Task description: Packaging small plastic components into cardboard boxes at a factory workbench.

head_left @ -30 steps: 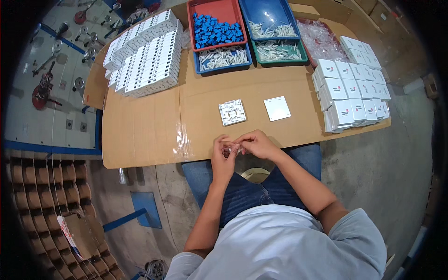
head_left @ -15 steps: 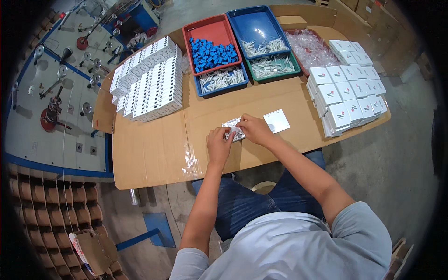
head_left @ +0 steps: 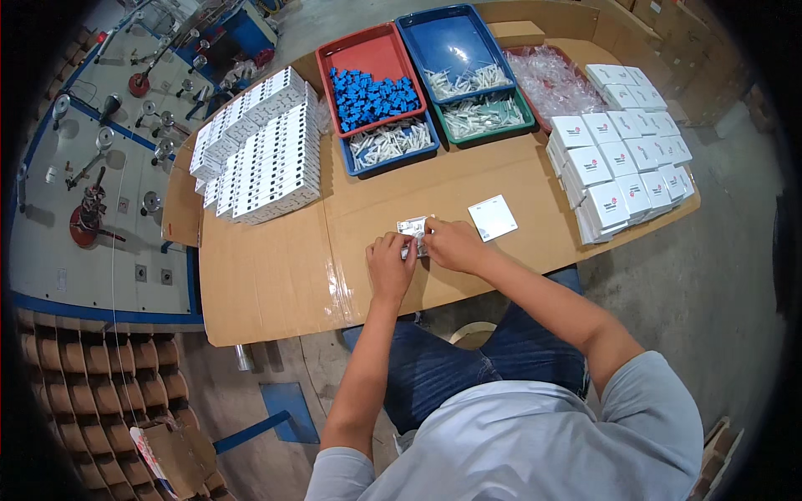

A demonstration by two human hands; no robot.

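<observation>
On the cardboard-covered table, my left hand (head_left: 390,265) is closed at the near left corner of a small white square part (head_left: 411,225) with raised details on its face. My right hand (head_left: 455,245) pinches at the right side of the same part, its fingertips close to the left ones. Both hands cover much of the part, so anything small between the fingertips is hidden. A flat white square plate (head_left: 494,218) lies just beyond my right hand, touched by neither hand.
Stacked white switch-like units (head_left: 276,159) stand at left, white boxes (head_left: 614,171) at right. At the back are a red tray (head_left: 336,60) of blue pieces, a blue tray (head_left: 447,37) and a green tray (head_left: 522,125) with white pieces, and clear plastic bags (head_left: 555,83).
My right hand has come slightly down and nearer me, uncovering more of the white part's far side. The left hand stays nearly in place. The whole view has shifted slightly.
</observation>
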